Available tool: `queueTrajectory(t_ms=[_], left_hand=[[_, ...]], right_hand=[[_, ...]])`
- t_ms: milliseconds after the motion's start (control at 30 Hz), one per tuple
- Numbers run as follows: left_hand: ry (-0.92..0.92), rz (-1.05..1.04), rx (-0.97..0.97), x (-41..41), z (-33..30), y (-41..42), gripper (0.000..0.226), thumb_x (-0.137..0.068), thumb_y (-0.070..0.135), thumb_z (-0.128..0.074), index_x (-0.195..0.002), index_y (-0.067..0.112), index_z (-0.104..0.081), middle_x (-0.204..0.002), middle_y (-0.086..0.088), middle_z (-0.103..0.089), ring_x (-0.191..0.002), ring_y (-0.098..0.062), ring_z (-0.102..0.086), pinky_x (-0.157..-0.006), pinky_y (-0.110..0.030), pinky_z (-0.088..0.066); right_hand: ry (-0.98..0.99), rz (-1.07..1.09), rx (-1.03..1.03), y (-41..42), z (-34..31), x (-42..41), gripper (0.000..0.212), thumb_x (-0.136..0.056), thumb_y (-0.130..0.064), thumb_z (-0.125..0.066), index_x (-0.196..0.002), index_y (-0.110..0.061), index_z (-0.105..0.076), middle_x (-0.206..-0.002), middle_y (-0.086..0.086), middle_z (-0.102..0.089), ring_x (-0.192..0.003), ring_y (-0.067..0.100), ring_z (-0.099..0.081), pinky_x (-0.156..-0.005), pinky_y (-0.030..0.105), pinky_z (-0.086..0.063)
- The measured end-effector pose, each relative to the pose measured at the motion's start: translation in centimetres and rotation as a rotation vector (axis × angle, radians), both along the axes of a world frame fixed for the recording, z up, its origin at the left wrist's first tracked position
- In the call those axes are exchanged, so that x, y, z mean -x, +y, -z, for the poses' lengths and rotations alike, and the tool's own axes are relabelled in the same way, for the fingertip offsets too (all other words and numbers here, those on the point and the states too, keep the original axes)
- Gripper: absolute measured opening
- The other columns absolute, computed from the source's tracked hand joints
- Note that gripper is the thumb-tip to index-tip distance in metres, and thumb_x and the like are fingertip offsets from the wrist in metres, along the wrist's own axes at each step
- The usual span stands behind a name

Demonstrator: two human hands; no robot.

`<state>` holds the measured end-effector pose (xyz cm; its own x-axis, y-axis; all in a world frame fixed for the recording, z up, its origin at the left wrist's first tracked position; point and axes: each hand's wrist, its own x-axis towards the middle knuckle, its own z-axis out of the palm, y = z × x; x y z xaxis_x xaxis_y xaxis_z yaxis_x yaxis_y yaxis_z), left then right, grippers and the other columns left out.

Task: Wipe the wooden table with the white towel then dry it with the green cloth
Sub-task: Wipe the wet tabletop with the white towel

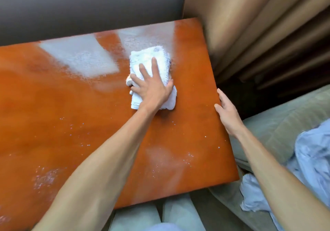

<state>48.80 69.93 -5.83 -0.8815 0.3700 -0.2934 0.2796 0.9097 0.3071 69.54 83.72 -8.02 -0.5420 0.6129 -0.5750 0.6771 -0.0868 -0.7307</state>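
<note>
Toward the far right part of the wooden table (71, 120), the left hand (151, 90) lies flat with fingers spread wide, palm pressing the folded white towel (151, 59) against the wood. Part of the towel is hidden under that hand. The right hand (227, 113) rests on the table's right edge, fingers extended along the rim; whether it grips underneath cannot be told. The table's left side is cut off by the frame. No green cloth can be made out; a pale blue crumpled fabric (310, 159) lies on the sofa (278, 122) to the right, partly cut off. One towel, two hands, one table. Pale glare patches blur the far edge. Bare wood lies open to the left and near side of the towel; curtains (259, 34) hang close beyond the far right corner.
</note>
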Motion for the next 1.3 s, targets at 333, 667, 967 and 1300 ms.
queueTrajectory(t_ms=[333,667,967,1300], left_hand=[[0.099,0.407,-0.007,-9.9,0.2,2.8,0.086,-0.084,0.059,-0.060,-0.157,0.039,-0.019,-0.162,-0.010,-0.019,-0.137,-0.049,-0.026,-0.096,-0.062,-0.038],[0.170,0.360,0.056,-1.4,0.4,-10.0,0.085,-0.078,0.068,-0.048,-0.155,0.040,-0.025,-0.160,-0.008,-0.028,-0.137,-0.041,-0.034,-0.093,-0.057,-0.042],[0.122,-0.039,0.050,0.5,-0.2,-5.8,0.072,-0.082,0.054,-0.059,-0.146,0.042,-0.029,-0.156,-0.006,-0.027,-0.133,-0.046,-0.032,-0.104,-0.061,-0.032],[0.155,0.616,0.034,-12.0,0.0,-1.3,0.082,-0.073,0.058,-0.057,-0.149,0.036,-0.037,-0.151,-0.006,-0.039,-0.129,-0.045,-0.039,-0.097,-0.069,-0.034]], right_hand=[[0.109,0.071,0.085,0.4,1.3,-1.1,0.051,-0.102,-0.022,-0.046,-0.148,-0.041,-0.041,-0.148,-0.018,-0.051,-0.132,0.006,-0.053,-0.110,0.043,-0.046],[0.081,-0.078,-0.004,-0.3,0.6,-2.0,0.055,-0.107,-0.034,-0.041,-0.156,-0.043,-0.019,-0.161,-0.013,-0.030,-0.144,0.009,-0.034,-0.113,0.032,-0.033],[0.085,-0.037,0.153,-0.7,0.9,-5.8,0.049,-0.106,-0.040,-0.041,-0.153,-0.031,-0.036,-0.150,-0.009,-0.048,-0.133,0.010,-0.049,-0.112,0.036,-0.043],[0.097,0.104,0.234,-1.7,2.1,-8.8,0.039,-0.105,-0.031,-0.047,-0.141,-0.020,-0.056,-0.129,-0.006,-0.066,-0.118,0.007,-0.062,-0.109,0.037,-0.047]])
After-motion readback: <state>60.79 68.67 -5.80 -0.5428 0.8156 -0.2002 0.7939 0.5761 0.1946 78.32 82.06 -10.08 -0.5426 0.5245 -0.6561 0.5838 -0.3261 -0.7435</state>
